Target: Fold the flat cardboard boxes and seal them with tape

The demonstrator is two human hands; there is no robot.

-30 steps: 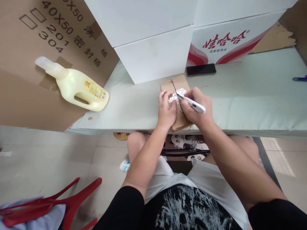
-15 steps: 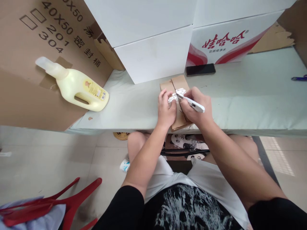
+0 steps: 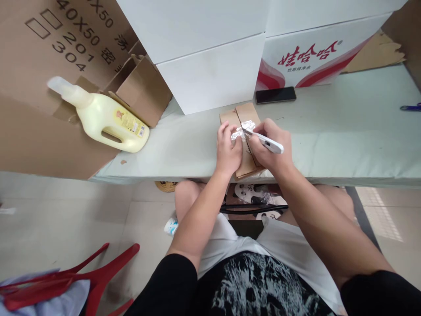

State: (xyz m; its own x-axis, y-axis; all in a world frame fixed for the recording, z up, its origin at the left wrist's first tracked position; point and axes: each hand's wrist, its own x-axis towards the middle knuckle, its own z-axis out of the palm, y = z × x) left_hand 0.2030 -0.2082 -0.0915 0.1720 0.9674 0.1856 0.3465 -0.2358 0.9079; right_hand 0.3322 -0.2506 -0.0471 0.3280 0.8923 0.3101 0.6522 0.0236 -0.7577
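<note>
A small brown cardboard box (image 3: 246,164) lies on the pale green cloth, with clear shiny tape (image 3: 249,125) across its middle seam. My left hand (image 3: 229,148) grips the box at its left side, thumb and fingers pressing near the tape. My right hand (image 3: 272,147) is closed around a white utility knife (image 3: 272,144). The knife's blade tip meets the tape at the seam, and its handle slants down to the right. Part of the box's right side is hidden under my right hand.
White cartons (image 3: 213,74) stand behind the box, a black phone (image 3: 275,95) beside them. To the left are a yellow detergent bottle (image 3: 112,120), a brown box (image 3: 144,90) and a large carton (image 3: 39,118). A blue pen (image 3: 410,108) lies far right; a red chair (image 3: 95,276) stands below left.
The brown box behind the bottle has come forward into fuller view beside it. The knife has shifted very slightly right along with my right hand; my left hand stays in place.
</note>
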